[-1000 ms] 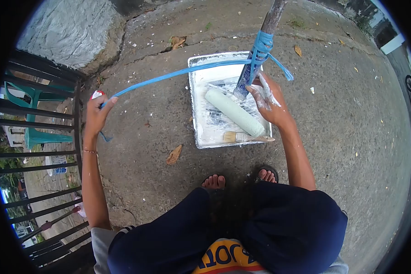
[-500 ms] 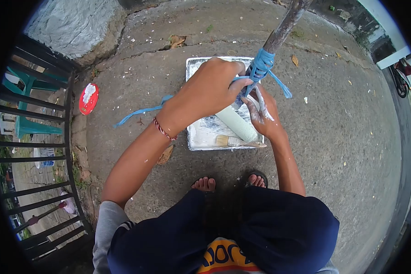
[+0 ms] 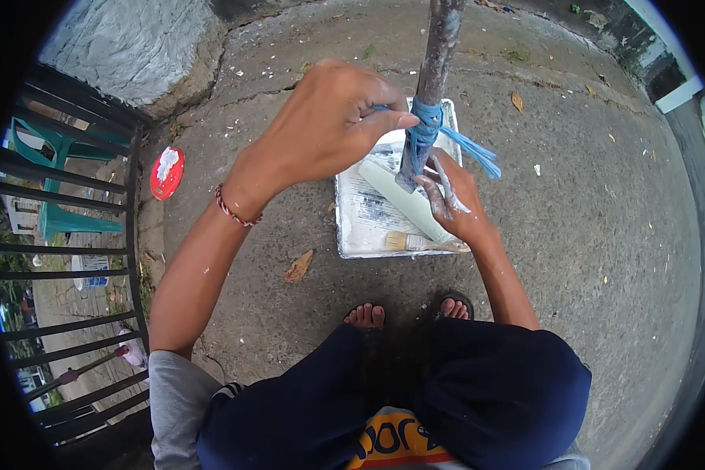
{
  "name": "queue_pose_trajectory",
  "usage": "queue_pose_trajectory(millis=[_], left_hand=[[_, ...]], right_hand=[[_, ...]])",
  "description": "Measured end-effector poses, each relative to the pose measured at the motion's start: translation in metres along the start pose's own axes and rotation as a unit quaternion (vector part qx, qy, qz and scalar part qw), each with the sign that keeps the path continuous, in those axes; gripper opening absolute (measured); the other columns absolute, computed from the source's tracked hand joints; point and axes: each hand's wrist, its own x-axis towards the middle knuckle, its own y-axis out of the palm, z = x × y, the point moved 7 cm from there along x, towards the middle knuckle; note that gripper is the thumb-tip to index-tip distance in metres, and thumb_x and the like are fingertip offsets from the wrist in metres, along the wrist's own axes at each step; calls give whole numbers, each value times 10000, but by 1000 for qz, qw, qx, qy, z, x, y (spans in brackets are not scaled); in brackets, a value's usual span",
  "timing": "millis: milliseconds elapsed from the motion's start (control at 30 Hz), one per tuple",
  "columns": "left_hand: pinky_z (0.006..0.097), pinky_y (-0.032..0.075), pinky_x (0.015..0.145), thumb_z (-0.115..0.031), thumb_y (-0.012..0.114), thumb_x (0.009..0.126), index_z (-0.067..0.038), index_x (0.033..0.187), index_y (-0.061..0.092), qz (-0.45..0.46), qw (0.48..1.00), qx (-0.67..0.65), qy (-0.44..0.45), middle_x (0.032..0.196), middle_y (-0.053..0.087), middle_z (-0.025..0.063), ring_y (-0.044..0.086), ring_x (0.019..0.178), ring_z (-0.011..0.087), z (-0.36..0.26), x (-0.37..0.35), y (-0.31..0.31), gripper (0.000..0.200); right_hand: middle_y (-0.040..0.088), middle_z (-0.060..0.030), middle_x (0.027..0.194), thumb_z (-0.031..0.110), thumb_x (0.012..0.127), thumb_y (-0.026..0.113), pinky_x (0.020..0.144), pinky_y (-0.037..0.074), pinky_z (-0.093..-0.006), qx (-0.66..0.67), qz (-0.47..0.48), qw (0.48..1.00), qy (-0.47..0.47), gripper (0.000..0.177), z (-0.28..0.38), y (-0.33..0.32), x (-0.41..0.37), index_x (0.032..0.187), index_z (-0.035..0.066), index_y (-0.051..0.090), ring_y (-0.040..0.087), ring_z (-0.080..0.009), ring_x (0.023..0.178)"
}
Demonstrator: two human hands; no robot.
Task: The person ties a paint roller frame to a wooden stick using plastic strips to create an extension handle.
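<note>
My left hand (image 3: 325,121) is closed in a pinch, holding blue plastic twine (image 3: 427,117) beside a pole. The twine is wound tightly round the lower part of the grey, paint-marked pole (image 3: 441,51), and a frayed end sticks out to the right. My right hand (image 3: 456,200), smeared with white paint, grips the pole's lower end. Beneath both hands lies a white paint tray (image 3: 348,235). In it rest a pale green paint roller (image 3: 403,200) and a paintbrush (image 3: 415,242), the brush near the front edge.
A red lid (image 3: 167,174) with white paint on it lies on the concrete to the left. Along that side runs a black metal fence (image 3: 133,235), with a green chair (image 3: 70,223) behind it. A white-painted rock (image 3: 129,47) stands at the upper left.
My left hand has moved up and left, drawing the twine; its long tail on the left no longer shows. The pole now stands more upright in view, with my right hand still at its end.
</note>
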Motion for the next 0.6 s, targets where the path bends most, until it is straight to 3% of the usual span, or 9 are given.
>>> queue_pose_trajectory(millis=[100, 167, 300, 367, 400, 433, 500, 567, 600], left_hand=[[309, 394, 535, -168, 694, 827, 30, 793, 686, -21, 997, -27, -66, 651, 618, 94, 511, 563, 146, 12, -5, 4, 202], [289, 452, 633, -182, 663, 863, 24, 797, 668, -34, 980, -112, -161, 787, 663, 73, 560, 681, 123, 27, -12, 11, 216], [313, 477, 710, -200, 628, 895, 24, 854, 633, -139, 971, -183, -67, 840, 660, 88, 584, 736, 148, 40, -13, 32, 228], [286, 487, 793, -213, 573, 949, 8, 920, 597, -104, 882, -415, -199, 912, 631, 51, 587, 820, 133, 57, -19, 65, 224], [262, 493, 813, -232, 531, 982, 3, 954, 587, -137, 835, -491, -207, 851, 589, 30, 576, 818, 96, 54, -19, 75, 243], [262, 493, 813, -232, 531, 982, 3, 954, 587, -140, 835, -492, -205, 851, 589, 30, 576, 818, 96, 48, -18, 80, 243], [247, 501, 796, -233, 525, 986, 9, 948, 587, -189, 768, -554, -259, 841, 572, 25, 567, 804, 82, 47, -19, 90, 253], [251, 506, 715, -235, 538, 979, 9, 935, 594, -215, 767, -543, -265, 793, 569, 15, 548, 744, 73, 50, -19, 96, 255], [243, 495, 675, -238, 545, 975, 10, 932, 597, -219, 773, -535, -262, 761, 566, 11, 543, 714, 72, 52, -18, 98, 258]], right_hand=[[633, -238, 1016, 57, 877, 583, 799, 521, -442, -6, 2, 1000, -4, 302, -2, -1, 1, 1163, -3, 507, 641, -413, 960], [632, -239, 1024, 58, 879, 584, 805, 519, -441, -13, 10, 1000, -12, 304, -2, -2, 1, 1167, 0, 508, 640, -415, 959], [615, -252, 1073, 59, 879, 589, 840, 503, -452, 11, 23, 1000, -3, 353, -6, -4, 2, 1213, 2, 489, 625, -415, 1004], [608, -257, 1089, 61, 878, 594, 853, 498, -455, 18, 31, 999, 1, 381, -7, -5, 2, 1236, 2, 477, 618, -418, 1019], [609, -251, 1098, 62, 872, 601, 866, 493, -452, 42, 36, 998, 21, 408, -8, -5, 2, 1252, -1, 465, 615, -412, 1036], [611, -245, 1106, 64, 866, 608, 879, 488, -450, 64, 41, 996, 42, 436, -8, -6, 3, 1268, -4, 453, 611, -405, 1053], [622, -220, 1070, 74, 845, 617, 855, 497, -432, 57, 11, 998, 30, 412, 5, -11, 3, 1226, 2, 475, 627, -373, 1015], [634, -195, 1033, 83, 825, 626, 831, 507, -415, 50, -15, 998, 18, 389, 14, -7, 9, 1184, 8, 498, 642, -341, 977], [637, -171, 1009, 101, 806, 645, 811, 508, -401, 132, -62, 988, 44, 411, 11, -5, 13, 1178, 4, 502, 645, -298, 941]])
